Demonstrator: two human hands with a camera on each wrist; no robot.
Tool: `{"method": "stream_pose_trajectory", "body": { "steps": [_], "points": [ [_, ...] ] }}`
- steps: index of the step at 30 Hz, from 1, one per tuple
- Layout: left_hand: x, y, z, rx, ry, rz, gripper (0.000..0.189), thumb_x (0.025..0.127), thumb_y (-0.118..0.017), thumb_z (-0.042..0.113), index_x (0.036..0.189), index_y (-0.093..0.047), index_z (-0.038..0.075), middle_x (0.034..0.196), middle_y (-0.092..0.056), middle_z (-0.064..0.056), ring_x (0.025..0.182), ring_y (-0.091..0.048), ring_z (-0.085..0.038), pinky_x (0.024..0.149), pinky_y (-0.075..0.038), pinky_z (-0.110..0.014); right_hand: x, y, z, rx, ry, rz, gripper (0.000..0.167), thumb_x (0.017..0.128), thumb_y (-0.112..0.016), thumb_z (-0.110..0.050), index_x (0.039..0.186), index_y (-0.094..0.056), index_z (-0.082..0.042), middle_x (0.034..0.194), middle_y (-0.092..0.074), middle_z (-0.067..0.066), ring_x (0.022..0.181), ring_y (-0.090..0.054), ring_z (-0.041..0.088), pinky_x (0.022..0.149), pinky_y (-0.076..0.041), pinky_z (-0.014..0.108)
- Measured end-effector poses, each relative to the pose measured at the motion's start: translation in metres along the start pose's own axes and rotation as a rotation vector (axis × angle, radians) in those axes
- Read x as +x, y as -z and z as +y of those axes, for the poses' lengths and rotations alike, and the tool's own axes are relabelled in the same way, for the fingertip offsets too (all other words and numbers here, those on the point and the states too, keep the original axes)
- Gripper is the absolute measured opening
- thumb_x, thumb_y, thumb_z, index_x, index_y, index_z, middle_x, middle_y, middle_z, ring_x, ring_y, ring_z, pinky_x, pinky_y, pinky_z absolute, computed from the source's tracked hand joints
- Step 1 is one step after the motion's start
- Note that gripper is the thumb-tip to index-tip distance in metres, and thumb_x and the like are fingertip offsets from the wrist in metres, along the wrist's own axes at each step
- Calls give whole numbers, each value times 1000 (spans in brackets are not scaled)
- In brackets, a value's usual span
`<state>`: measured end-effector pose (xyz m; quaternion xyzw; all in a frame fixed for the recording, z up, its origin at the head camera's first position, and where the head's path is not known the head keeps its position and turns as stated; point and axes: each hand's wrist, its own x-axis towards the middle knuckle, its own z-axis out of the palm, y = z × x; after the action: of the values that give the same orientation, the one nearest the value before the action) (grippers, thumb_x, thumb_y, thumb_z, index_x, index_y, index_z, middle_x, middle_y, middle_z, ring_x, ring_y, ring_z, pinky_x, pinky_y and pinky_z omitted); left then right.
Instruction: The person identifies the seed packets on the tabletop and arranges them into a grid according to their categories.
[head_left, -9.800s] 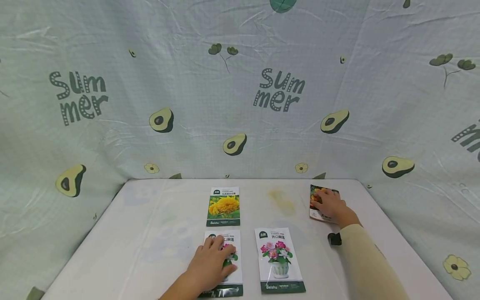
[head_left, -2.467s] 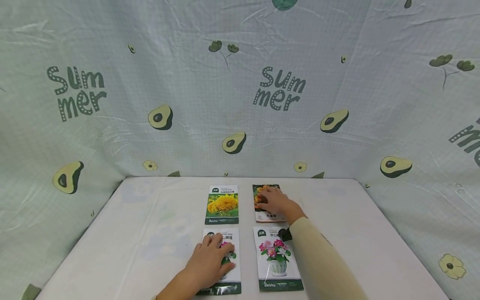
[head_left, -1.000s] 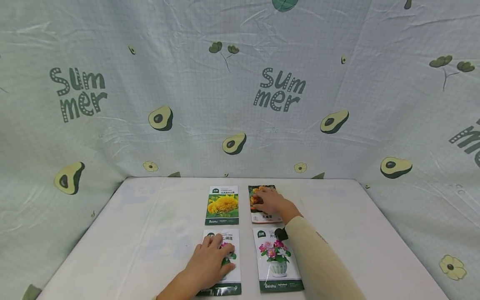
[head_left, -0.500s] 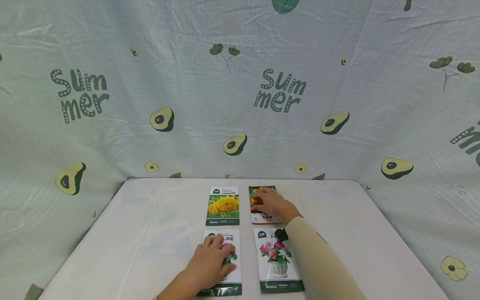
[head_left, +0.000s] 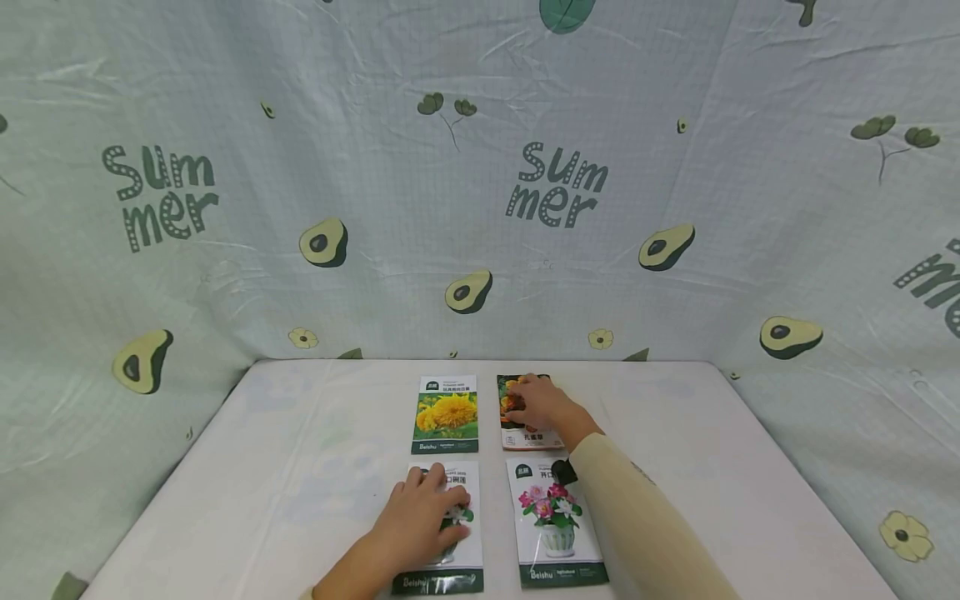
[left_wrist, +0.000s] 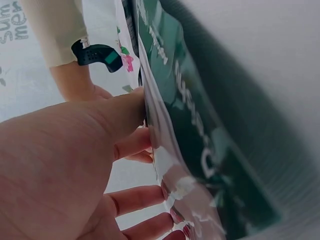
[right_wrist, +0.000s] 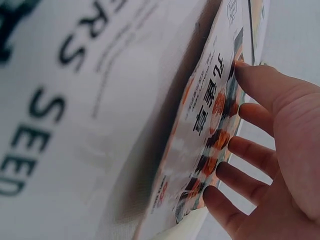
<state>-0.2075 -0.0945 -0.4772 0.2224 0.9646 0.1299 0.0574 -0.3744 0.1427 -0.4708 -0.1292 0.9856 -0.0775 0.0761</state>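
Note:
My left hand (head_left: 416,521) rests on a white seed packet (head_left: 467,552) with a green bottom band, at the front left of the group. Its spread fingertips touch the face and cover much of the picture. At the back right, the fingertips of my right hand (head_left: 542,406) press on an orange-flower seed packet (head_left: 517,438). In the right wrist view that packet (right_wrist: 200,135) lies flat under slightly bent, spread fingers. Left of it is a yellow-flower seed packet (head_left: 447,414). A seed packet with pink potted flowers (head_left: 555,525) lies in front, partly under the right sleeve.
The four-cornered white table (head_left: 315,467) carries the packets in two rows, with narrow gaps between them. A pale cloth (head_left: 375,192) printed with avocados hangs behind and at both sides. A black wrist device (head_left: 564,472) sits at the right cuff.
Over the earlier frames my right hand slid the orange-flower packet left, from the table's right side to beside the yellow-flower packet. In the last second it hardly moves. My left hand has stayed put.

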Motion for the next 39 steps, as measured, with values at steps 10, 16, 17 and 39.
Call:
{"method": "stream_pose_trajectory", "body": {
  "steps": [10,16,17,39],
  "points": [
    [3,2,-1,40,-3,71,44,88,-76,50,125,-70,27,112,-55,-3,94,-43,-22,75,-43,-38,-2,0,5,-10,23,15,58,98,-68,-46,149,-55,-22,159,-43,12,146,-41,37,117,-38,54],
    [8,6,-11,47,22,152,42,89,-78,46,124,-70,26,115,-57,-5,100,-47,-23,82,-48,-43,-4,-1,11,-4,85,41,60,97,-69,-45,149,-55,-20,160,-44,11,147,-41,38,119,-36,53],
    [9,7,-13,45,27,167,41,88,-78,45,124,-70,26,116,-57,-6,101,-47,-24,83,-49,-44,-5,-2,12,-3,92,38,59,97,-69,-45,149,-55,-20,160,-45,11,148,-41,37,119,-35,53],
    [20,23,-64,40,180,319,44,91,-78,33,131,-66,19,123,-59,-10,111,-56,-31,95,-51,-50,-16,3,51,146,114,144,56,99,-66,-44,147,-57,-16,157,-48,12,147,-41,38,118,-35,57]
  ]
}}
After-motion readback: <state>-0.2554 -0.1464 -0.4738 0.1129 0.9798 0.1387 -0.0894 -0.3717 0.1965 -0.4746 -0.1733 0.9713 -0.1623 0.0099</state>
